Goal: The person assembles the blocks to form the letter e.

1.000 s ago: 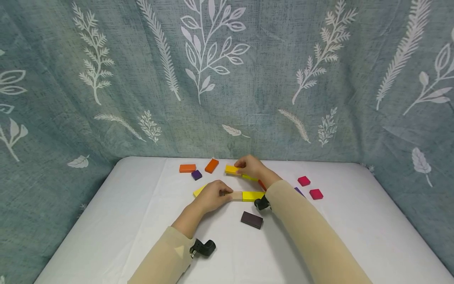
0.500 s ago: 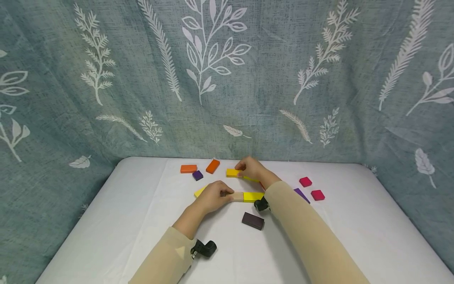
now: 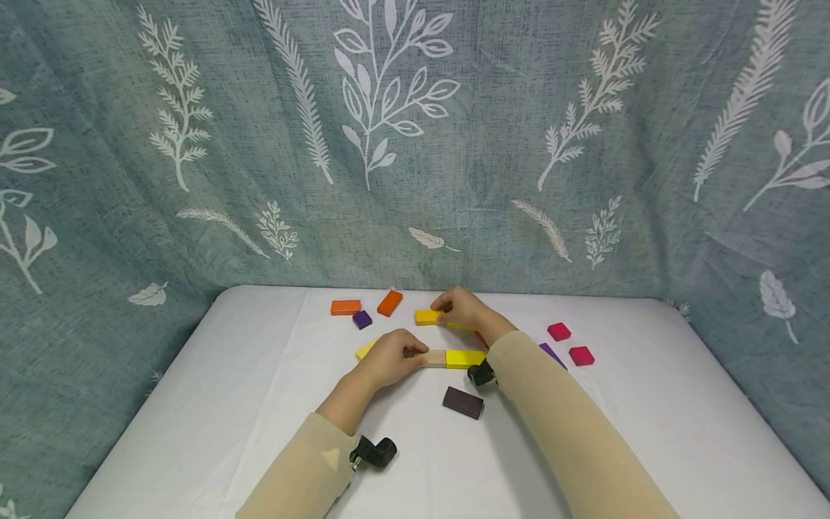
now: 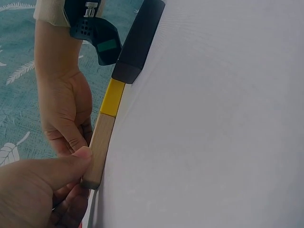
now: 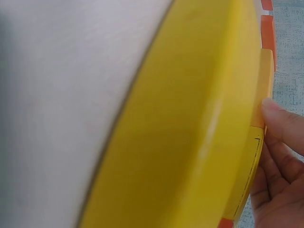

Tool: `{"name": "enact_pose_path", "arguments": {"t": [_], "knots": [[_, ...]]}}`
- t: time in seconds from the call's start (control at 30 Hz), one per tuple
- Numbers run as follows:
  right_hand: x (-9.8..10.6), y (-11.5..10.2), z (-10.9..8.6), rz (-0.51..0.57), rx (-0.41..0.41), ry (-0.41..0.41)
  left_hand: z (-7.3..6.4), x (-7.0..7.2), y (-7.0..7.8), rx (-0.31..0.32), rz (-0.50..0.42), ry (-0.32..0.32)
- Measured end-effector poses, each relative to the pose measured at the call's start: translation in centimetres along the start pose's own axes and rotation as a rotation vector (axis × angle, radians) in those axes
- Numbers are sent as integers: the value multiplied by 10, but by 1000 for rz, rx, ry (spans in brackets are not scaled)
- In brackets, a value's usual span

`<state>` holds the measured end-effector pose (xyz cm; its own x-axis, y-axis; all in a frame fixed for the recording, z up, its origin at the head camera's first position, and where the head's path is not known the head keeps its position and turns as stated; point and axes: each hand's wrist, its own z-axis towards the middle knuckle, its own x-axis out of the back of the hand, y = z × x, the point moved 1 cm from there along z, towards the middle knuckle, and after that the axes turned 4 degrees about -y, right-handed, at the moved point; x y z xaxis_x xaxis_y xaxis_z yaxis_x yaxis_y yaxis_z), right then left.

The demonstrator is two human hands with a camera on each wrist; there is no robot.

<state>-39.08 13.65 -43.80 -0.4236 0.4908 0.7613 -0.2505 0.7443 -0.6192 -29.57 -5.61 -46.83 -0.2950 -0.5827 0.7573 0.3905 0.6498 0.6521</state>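
Note:
In the head view, my left hand (image 3: 387,358) pinches the near end of a plain wooden block (image 3: 435,358) between thumb and fingers. A bright yellow block (image 3: 465,359) lies end to end with it. Farther back, my right hand (image 3: 459,306) pinches a golden-yellow block (image 3: 426,317) with thumb and fingers. Its end meets another yellow block (image 5: 244,175), marked with a dark line along its side in the right wrist view. The left hand partly covers a yellow block (image 3: 365,349) behind it.
A dark brown block (image 3: 463,402) lies nearer the person. Two orange blocks (image 3: 346,308) and a small dark purple block (image 3: 362,319) are at back left. Two crimson blocks (image 3: 559,331) and a purple block (image 3: 553,355) lie right of the right forearm. A red-orange block (image 3: 480,339) is partly hidden.
The golden-yellow block in the right hand has come down slightly, level with the yellow block beside it. The left hand keeps its hold on the wooden block. The head view has shifted slightly.

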Motion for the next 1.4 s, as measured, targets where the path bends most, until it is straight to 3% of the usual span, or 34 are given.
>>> {"name": "enact_pose_path", "arguments": {"t": [1.1, 1.4], "knots": [[1, 0, -3, 33, 25, -27, 1, -1, 0, 7, 6, -8], [11, -1, -11, 31, -18, -5, 1, 0, 0, 0, 8, -13]]}}
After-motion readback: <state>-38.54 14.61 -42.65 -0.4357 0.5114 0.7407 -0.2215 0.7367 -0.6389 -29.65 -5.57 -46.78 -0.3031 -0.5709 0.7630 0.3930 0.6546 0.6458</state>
